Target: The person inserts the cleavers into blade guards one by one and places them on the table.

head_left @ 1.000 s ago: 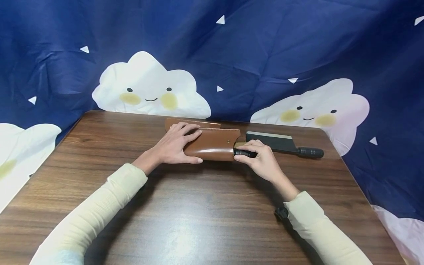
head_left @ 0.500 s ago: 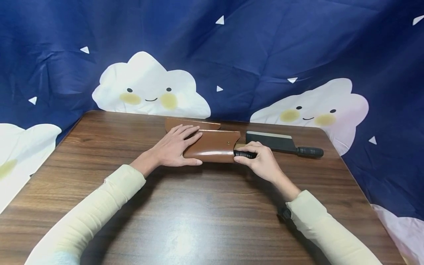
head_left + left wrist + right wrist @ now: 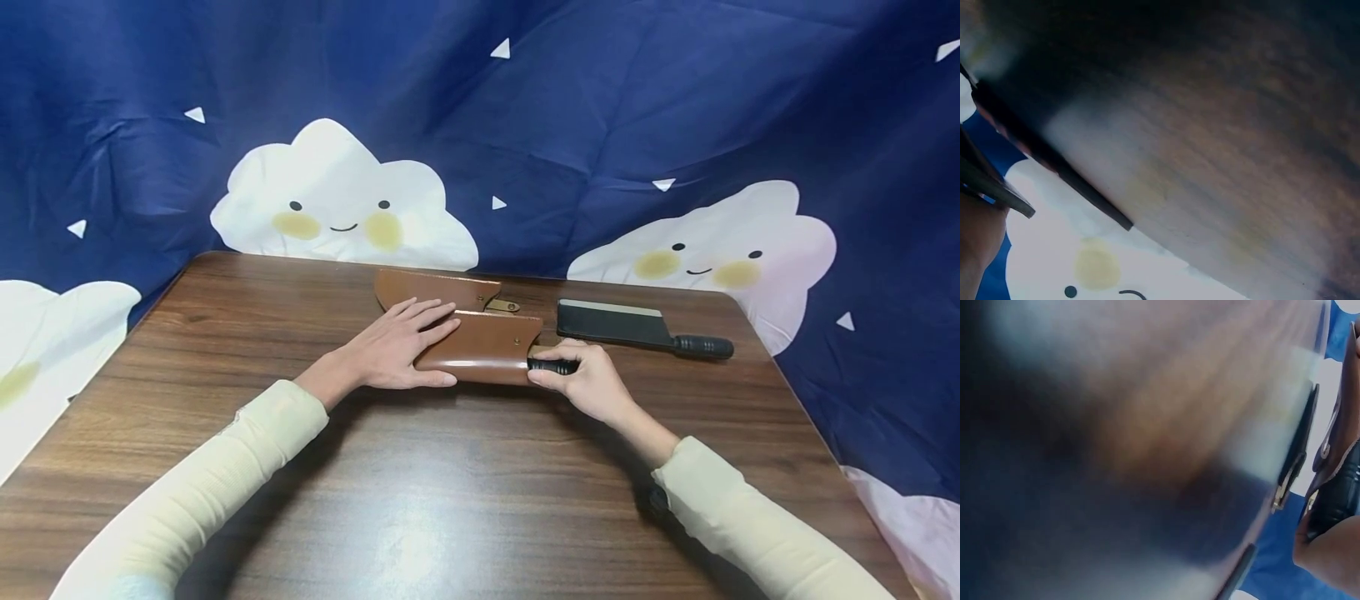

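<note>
A brown leather knife sheath [image 3: 480, 350] lies across the far middle of the table. My left hand [image 3: 393, 346] rests on its left part, fingers straight and spread, thumb along the near edge. From its right end sticks the black handle of a knife [image 3: 555, 365], whose blade is hidden inside. My right hand [image 3: 596, 383] pinches that handle between thumb and fingers, and a tan strap shows beside it. In the right wrist view the black handle [image 3: 1338, 497] sits at the sheath's mouth, close to my fingers.
Behind lies a second brown sheath [image 3: 431, 287] with a strap [image 3: 502, 306], partly covered by my left hand. A black cleaver [image 3: 611, 322] with a black handle lies at the right. The wooden table [image 3: 450, 500] ends at a blue cloud-print cloth [image 3: 555, 108].
Both hands and the sheath with the knife have shifted toward me. The rear sheath shows more of itself, including its strap. The right hand keeps its pinch on the handle.
</note>
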